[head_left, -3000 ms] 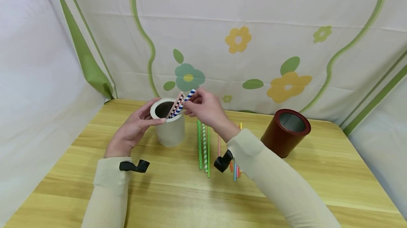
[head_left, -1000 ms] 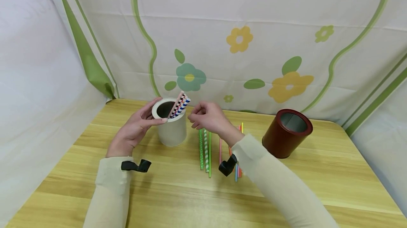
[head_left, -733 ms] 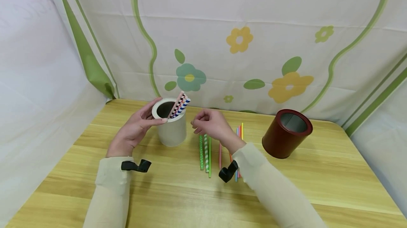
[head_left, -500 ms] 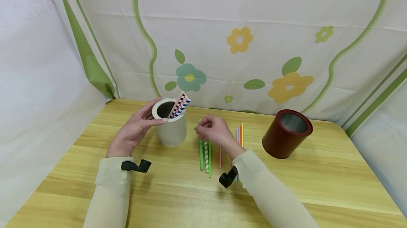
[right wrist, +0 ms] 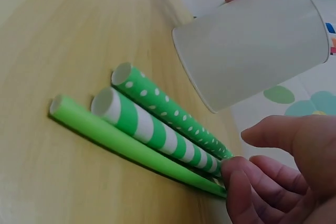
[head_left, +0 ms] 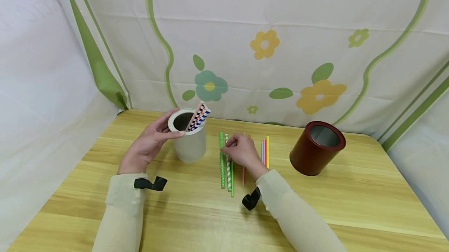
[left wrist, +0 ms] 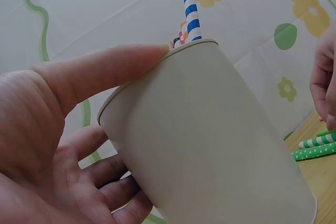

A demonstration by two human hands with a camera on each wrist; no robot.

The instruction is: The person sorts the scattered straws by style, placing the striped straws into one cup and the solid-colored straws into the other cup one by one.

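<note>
My left hand grips the white can, its thumb on the rim and fingers round the far side. Several paper straws, pink, black-striped and blue-striped among them, lean out over the can's right edge. Right of the can lie three green straws: a dotted one, a white-striped one and a plain one. Over these my right hand is lowered, thumb and forefinger apart with nothing between them in the right wrist view. Whether a fingertip touches the striped straw, I cannot tell.
Farther right on the wooden table lie a pink straw and several coloured straws, partly behind the right hand and forearm. A dark red can stands at the right. A flowered curtain hangs behind the table.
The right hand let go of the blue-striped straw, which now leans in the white can, then moved down and right to the green straws. The left hand keeps its hold.
</note>
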